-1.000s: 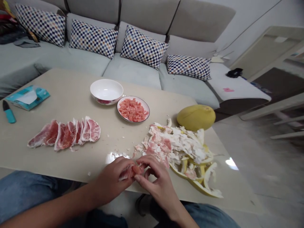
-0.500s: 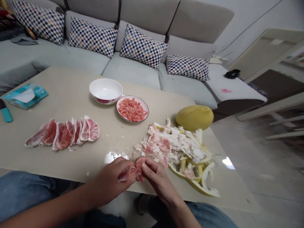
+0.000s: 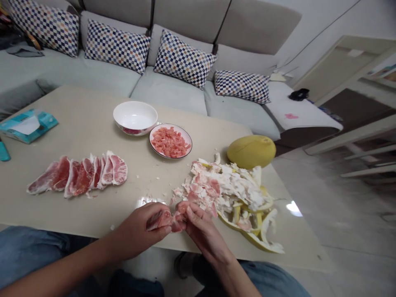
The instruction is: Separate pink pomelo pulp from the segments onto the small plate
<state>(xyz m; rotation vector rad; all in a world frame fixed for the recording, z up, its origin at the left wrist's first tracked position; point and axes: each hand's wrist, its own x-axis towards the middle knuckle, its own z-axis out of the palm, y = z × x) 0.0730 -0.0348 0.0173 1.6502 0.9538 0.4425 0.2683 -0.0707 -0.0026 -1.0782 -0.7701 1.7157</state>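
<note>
My left hand is closed round a pink pomelo segment near the table's front edge. The fingers of my right hand pinch the other end, where the flesh and skin bend apart between the two hands. To the left lies a row of pomelo segments with white membrane on them. Beyond my hands stands a plate heaped with peeled pink pulp. Just right of my right hand spreads a pile of white pith and membrane scraps over yellow pomelo rind.
A white bowl stands beside the plate. A whole pomelo sits behind the scraps. At the left are a blue tissue pack and a teal handle, cut off by the frame. A sofa with checked cushions lines the table's far side.
My hands have drawn slightly apart, stretching the pomelo segment between them; more of it shows in my left hand. The whole view has shifted a little, so things on the table appear further left.
</note>
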